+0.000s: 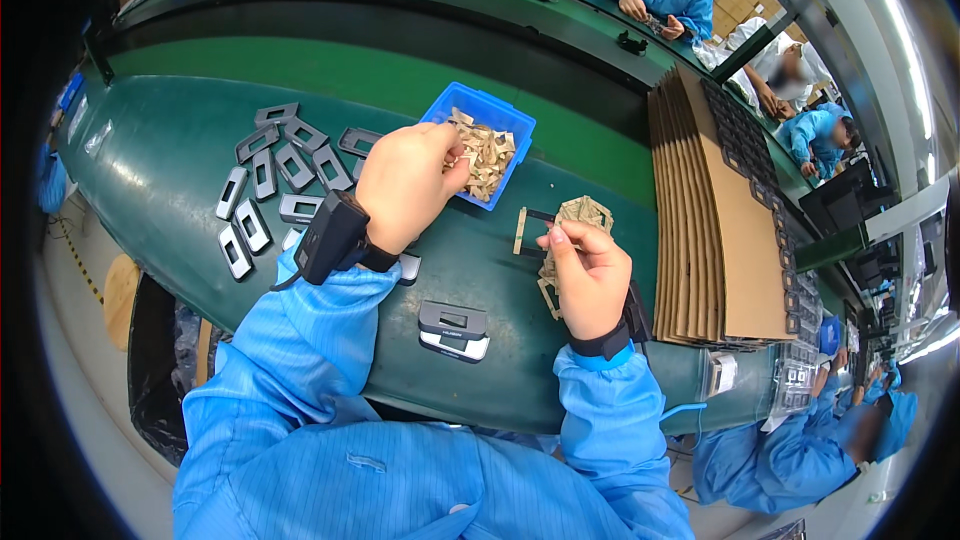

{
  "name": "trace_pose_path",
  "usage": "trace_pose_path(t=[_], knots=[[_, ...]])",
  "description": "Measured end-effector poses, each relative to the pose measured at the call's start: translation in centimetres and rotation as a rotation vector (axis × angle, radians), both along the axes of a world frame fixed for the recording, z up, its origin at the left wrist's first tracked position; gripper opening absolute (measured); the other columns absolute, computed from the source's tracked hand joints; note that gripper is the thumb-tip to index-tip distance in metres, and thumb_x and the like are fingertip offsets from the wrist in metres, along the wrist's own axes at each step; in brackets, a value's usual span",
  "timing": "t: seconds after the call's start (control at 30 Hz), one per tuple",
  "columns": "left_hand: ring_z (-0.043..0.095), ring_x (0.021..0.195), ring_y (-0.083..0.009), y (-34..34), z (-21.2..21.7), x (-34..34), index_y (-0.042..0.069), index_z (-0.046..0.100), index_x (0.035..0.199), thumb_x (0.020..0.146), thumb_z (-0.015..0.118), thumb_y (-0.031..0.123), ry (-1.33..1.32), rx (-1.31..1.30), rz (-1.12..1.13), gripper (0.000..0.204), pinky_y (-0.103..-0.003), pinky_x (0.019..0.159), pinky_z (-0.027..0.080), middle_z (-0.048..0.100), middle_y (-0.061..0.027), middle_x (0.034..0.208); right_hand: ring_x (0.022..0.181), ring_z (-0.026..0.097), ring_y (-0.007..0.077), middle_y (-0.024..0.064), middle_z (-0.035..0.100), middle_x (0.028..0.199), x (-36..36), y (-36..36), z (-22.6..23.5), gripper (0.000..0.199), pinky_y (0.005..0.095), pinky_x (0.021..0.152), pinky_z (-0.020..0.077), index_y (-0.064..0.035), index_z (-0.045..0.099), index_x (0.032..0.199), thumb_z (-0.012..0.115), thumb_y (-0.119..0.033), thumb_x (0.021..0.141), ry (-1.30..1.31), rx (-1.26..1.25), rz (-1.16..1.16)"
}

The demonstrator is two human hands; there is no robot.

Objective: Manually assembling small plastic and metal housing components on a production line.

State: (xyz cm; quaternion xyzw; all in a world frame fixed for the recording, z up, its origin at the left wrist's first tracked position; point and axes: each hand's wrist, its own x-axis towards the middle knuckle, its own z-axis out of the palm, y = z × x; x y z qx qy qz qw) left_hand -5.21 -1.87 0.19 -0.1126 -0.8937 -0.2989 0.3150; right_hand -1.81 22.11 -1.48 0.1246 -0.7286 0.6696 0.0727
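Observation:
My left hand [408, 180] reaches into a blue plastic bin [470, 105] holding several small tan cut-out pieces [487, 155]; its fingers pinch at those pieces. A black wrist device sits on that forearm. My right hand [590, 275] is closed on a thin dark tool like tweezers [535, 216], its tip by a tan strip [520, 230] and a tan die-cut sheet [585, 210] on the green table [160, 160]. More tan offcuts lie under this hand.
Several grey rectangular frames [275, 175] lie at the left. A grey-and-white stacked part [453, 330] sits near the front edge. A stack of brown cardboard sheets [700, 210] with black trays stands at the right. People in blue coats work at the back and right.

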Motion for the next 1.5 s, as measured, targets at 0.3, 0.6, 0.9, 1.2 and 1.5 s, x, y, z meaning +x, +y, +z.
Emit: trace_pose_path(t=[0.3,0.6,0.9,1.2,1.5], knots=[[0.065,0.086,-0.0069,2.2,1.4,2.0,0.001,0.073,0.11,0.092,0.075,0.008,-0.372,0.445,-0.602,0.019,-0.022,0.071,0.052,0.074,-0.0042,0.102,0.087,0.069,0.0104,0.0087,0.075,0.102,-0.1,-0.1,-0.3,0.014,0.0235,0.076,0.0537,0.002,0.073,0.11,0.068,-0.002,0.098,-0.003,-0.01,0.072],[0.063,0.095,-0.01,1.9,2.9,3.0,-0.001,0.07,0.103,0.097,0.067,0.0,-0.481,0.737,-0.751,0.007,-0.025,0.082,0.052,0.068,-0.0044,0.104,0.114,0.07,0.0345,0.0235,0.066,0.13,-0.4,1.8,0.9,0.028,0.0358,0.089,0.062,0.0035,0.066,0.126,0.061,-0.013,0.104,-0.279,-0.503,0.562],[0.064,0.091,-0.0152,1.1,5.0,9.1,-0.001,0.071,0.099,0.091,0.069,-0.002,-0.462,0.433,-0.915,0.008,-0.027,0.076,0.051,0.067,-0.0083,0.1,0.115,0.069,0.0321,0.0224,0.064,0.134,6.1,3.4,1.2,0.035,0.039,0.099,0.0562,0.0056,0.061,0.125,0.073,-0.004,0.094,-0.445,-0.535,0.733],[0.07,0.089,-0.0246,0.9,3.5,13.7,0.001,0.072,0.098,0.087,0.071,-0.004,-0.493,0.386,-1.007,0.012,-0.033,0.078,0.056,0.071,-0.0127,0.101,0.118,0.067,0.0307,0.0261,0.062,0.132,12.3,3.6,-1.6,0.049,0.0404,0.101,0.0572,0.0086,0.062,0.123,0.082,0.011,0.078,-0.375,-0.631,0.692],[0.07,0.1,-0.0306,1.0,1.9,16.1,0.0,0.07,0.104,0.085,0.07,-0.003,-0.499,0.379,-0.959,0.02,-0.038,0.086,0.056,0.07,-0.0163,0.11,0.109,0.07,0.025,0.0248,0.065,0.125,15.6,4.2,-2.6,0.043,0.0328,0.094,0.0592,0.0092,0.067,0.114,0.081,0.015,0.074,-0.2,-0.34,0.489]])
